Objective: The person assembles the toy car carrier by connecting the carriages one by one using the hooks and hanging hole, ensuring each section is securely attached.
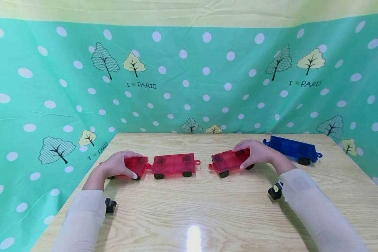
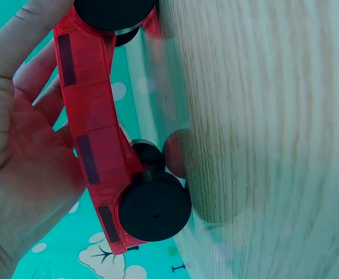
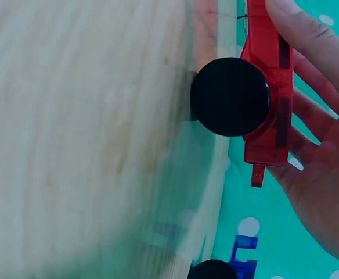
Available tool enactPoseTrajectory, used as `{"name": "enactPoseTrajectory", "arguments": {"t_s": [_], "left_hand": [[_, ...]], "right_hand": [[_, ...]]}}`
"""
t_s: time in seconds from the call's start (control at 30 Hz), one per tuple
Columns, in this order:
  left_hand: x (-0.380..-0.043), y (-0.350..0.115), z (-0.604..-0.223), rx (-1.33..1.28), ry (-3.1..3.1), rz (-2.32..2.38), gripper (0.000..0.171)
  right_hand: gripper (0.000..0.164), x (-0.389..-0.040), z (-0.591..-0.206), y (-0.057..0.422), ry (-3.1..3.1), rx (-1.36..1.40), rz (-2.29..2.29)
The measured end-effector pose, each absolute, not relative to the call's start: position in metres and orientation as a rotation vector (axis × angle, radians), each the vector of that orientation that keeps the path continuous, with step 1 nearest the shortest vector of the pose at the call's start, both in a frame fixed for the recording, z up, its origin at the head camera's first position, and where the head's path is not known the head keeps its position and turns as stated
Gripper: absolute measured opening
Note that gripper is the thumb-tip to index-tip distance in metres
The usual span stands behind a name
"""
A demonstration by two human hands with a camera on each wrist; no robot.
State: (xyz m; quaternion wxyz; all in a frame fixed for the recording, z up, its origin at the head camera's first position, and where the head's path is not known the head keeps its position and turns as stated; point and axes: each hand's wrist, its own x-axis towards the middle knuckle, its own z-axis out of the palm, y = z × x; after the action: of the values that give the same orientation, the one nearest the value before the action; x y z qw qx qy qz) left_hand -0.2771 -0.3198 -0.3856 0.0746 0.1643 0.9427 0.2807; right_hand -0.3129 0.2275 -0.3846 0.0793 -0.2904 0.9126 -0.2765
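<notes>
My left hand [image 1: 119, 165] grips a red translucent toy train car [image 1: 140, 164] with black wheels, thumb on the near side. That car's right end meets the hook of a second red car [image 1: 174, 164], which stands in the middle of the table. On the right, my right hand [image 1: 254, 154] holds a third red car [image 1: 228, 161], tilted slightly, its hook pointing left. A gap separates this hook from the ring on the middle car's right end. In the right wrist view the thumb lies along the side of the third red car [image 3: 268, 122].
A blue toy train car [image 1: 292, 149] stands at the back right, behind my right wrist. The wooden table [image 1: 163, 213] ends at a green dotted cloth [image 1: 204, 84] hung behind it. Small black wrist cameras [image 1: 274, 191] hang below both sleeves.
</notes>
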Motion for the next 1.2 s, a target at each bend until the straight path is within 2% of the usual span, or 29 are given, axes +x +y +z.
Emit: {"name": "enactPoseTrajectory", "arguments": {"t_s": [0.43,0.9,1.2], "left_hand": [[-0.277,-0.320,-0.387,0.485,2.817,0.862,0.081],[-0.276,-0.320,-0.385,0.479,2.817,0.857,0.082],[-0.274,-0.320,-0.385,0.470,2.816,0.874,0.081]], "right_hand": [[0.067,-0.294,-0.393,0.227,2.838,-0.855,-0.840],[0.069,-0.274,-0.396,0.214,2.910,-0.751,-0.851],[0.067,-0.268,-0.396,0.211,2.911,-0.786,-0.844]]}}
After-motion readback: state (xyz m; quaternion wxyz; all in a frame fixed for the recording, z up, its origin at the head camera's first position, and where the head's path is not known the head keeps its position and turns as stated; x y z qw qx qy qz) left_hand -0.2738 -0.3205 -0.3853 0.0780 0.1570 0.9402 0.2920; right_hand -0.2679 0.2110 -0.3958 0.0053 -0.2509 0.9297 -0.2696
